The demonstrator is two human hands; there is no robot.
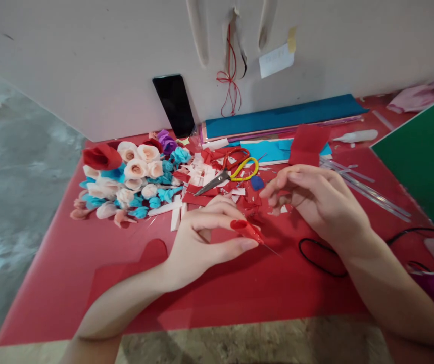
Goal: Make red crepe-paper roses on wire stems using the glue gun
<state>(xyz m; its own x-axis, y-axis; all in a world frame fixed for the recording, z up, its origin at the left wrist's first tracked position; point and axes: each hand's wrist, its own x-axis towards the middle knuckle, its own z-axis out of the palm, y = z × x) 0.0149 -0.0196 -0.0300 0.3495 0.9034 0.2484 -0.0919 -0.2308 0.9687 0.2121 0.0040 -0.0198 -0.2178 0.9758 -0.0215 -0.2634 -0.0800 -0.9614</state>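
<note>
My left hand (201, 237) pinches a small rolled red paper flower (246, 230) between thumb and fingers. A thin wire stem sticks out from its lower end to the right. My right hand (319, 199) is raised to the right of the flower, apart from it, with its fingers loosely bent and spread and nothing seen in them. Close to its fingertips lies a small dark blue piece (256, 183). Scissors (222, 177) with one red and one yellow handle loop rest on red and white paper scraps (201, 167) beyond my hands.
Finished paper flowers (137, 169) in several colours crowd the table's left. A phone (175, 103) leans on the wall. Blue paper (285, 116), a red sheet (309, 144), a white glue bottle (356, 136), clear sticks (376, 194) and a black cord (321, 242) lie around.
</note>
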